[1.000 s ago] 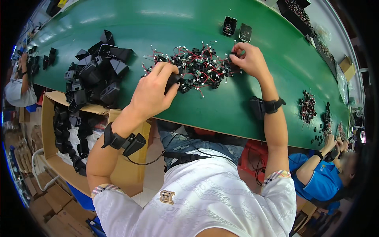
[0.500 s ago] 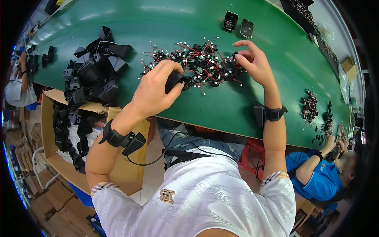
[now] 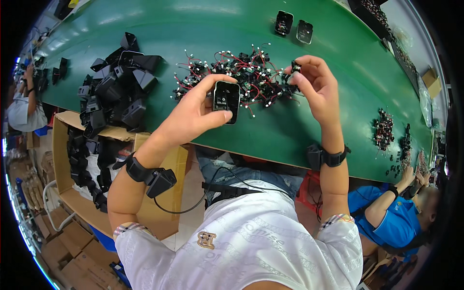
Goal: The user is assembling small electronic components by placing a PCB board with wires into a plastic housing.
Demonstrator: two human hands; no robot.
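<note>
Over the near part of the green table, my left hand grips a black plastic housing, its open, hollow side facing up. To its right, my right hand pinches a small black component between thumb and fingers, just above the right end of the pile. That pile is a tangle of small black parts on red and black wires with white connectors. Left of it lies a heap of black housings like the one I hold.
Two open housings stand at the far side of the green table. A cardboard box with black housings is at my left. At the right, a person in blue works beside another wired pile.
My left hand has turned the housing so its hollow side shows. My right hand has lifted slightly from the wired pile, carrying a small black component.
</note>
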